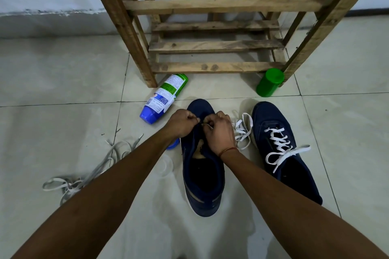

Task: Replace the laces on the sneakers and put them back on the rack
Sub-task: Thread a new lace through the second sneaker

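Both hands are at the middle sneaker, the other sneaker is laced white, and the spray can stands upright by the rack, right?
No. The head view shows the spray can lying on its side by the rack. The left hand and right hand are at the middle sneaker; the other sneaker is laced white.

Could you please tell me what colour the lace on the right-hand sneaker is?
White; the lace on the navy sneaker shows clearly in the head view.

Rack (214, 46) at back, bottle (164, 96) lying before its left leg, cap (270, 82) by its right leg, left sneaker (202, 174) and right sneaker (282, 149) side by side in front, lace (243, 130) between them, laces (88, 170) far left.
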